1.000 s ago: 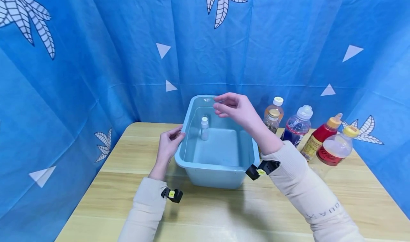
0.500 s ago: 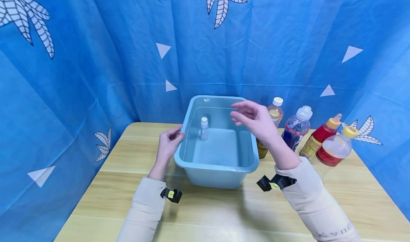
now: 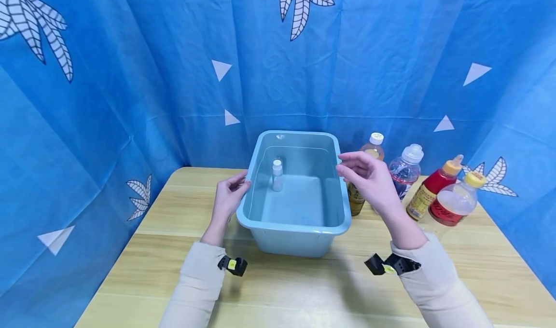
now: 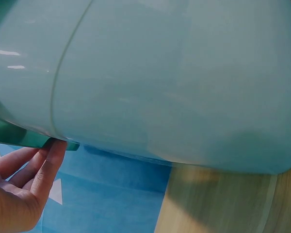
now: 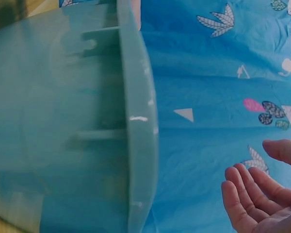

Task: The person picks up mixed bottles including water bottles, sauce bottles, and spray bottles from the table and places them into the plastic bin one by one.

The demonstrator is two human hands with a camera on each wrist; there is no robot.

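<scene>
A light blue plastic basin (image 3: 284, 239) sits on the wooden table. Inside it, near the left wall, stands a small clear bottle (image 3: 277, 176) with a white cap. My left hand (image 3: 228, 195) holds the basin's left rim; in the left wrist view its fingertips (image 4: 56, 150) meet the rim's underside. My right hand (image 3: 371, 181) is raised beside the right rim with its fingers loosely bent and nothing in them. The right wrist view shows that palm with a gap between it and the basin's rim (image 5: 140, 121).
Right of the basin stand several bottles: one white-capped (image 3: 376, 139), a dark one (image 3: 355, 202) partly behind my right hand, a clear-capped one (image 3: 406, 166), a red squeeze bottle (image 3: 427, 193) and a yellow-capped one (image 3: 460, 198). A blue curtain (image 3: 286, 77) hangs behind.
My right hand has moved from above the basin rightward and down to beside its right rim. My left hand, the basin and the small bottle stay where they were.
</scene>
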